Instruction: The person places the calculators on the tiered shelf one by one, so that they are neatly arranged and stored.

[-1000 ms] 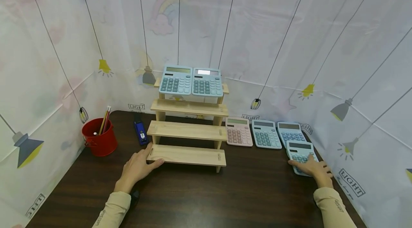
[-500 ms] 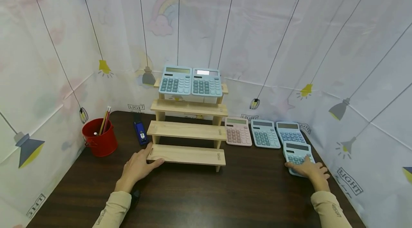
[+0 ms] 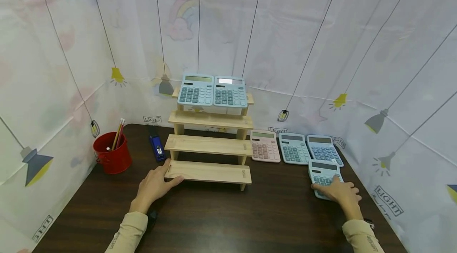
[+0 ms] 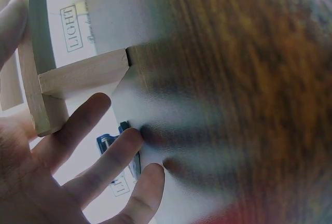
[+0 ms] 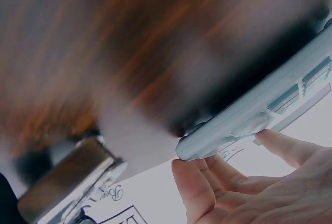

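Observation:
A light-blue calculator [image 3: 324,166] is held by my right hand [image 3: 342,195] at the right of the table, its far edge close to another blue calculator [image 3: 323,148]. In the right wrist view, one fingertip lies on its key face and others touch its edge [image 5: 223,123]. My left hand [image 3: 154,184] holds the left corner of the bottom step of a wooden stepped stand [image 3: 208,171], thumb along the front and index finger at the end. Its other fingers [image 4: 106,164] spread straight beside the stand. Two blue calculators [image 3: 195,90] stand side by side on the top step.
A pink calculator [image 3: 265,146] and a blue calculator [image 3: 294,149] lie right of the stand. Left of it are a blue stapler-like object [image 3: 157,148] and a red bucket [image 3: 112,158] with pencils. A watch-like item [image 5: 67,185] lies near my right wrist.
My right hand has moved left and slightly toward me with the light-blue calculator. My left hand keeps its place on the stand.

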`<state>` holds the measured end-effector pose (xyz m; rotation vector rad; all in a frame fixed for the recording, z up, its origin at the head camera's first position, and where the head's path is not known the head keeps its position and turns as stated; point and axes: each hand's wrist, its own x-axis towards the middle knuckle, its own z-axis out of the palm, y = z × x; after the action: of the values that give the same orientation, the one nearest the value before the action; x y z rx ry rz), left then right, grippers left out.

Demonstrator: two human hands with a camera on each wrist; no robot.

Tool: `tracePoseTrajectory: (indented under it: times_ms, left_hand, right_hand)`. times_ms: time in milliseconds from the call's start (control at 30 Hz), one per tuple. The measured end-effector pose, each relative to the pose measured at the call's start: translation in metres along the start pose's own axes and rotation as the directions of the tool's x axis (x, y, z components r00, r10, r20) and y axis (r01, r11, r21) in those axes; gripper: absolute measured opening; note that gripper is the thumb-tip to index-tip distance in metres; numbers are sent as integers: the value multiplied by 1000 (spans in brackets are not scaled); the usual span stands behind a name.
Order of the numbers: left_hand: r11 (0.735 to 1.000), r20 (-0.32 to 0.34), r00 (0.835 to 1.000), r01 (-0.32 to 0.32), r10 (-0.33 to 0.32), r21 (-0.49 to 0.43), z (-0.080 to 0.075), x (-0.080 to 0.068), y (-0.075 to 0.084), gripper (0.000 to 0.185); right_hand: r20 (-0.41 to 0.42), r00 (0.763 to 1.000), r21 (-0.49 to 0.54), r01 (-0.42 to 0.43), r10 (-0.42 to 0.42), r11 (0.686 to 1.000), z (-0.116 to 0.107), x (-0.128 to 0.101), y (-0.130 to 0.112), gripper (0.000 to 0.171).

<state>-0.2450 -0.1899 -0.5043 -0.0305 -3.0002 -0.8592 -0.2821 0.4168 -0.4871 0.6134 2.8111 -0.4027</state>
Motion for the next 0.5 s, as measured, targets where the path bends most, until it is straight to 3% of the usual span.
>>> tracePoseTrajectory:
  times_ms: [233, 500]
  left_hand:
    - [1000, -2, 1000, 3, -3, -1, 0, 0, 2, 104]
    - [1000, -4, 1000, 3, -3, 0, 0, 0, 2, 103]
  right_hand:
    - [-43, 998, 29, 42, -41, 999, 3, -14, -11, 132]
    - [-37, 993, 40, 112, -111, 993, 0, -34, -33, 131]
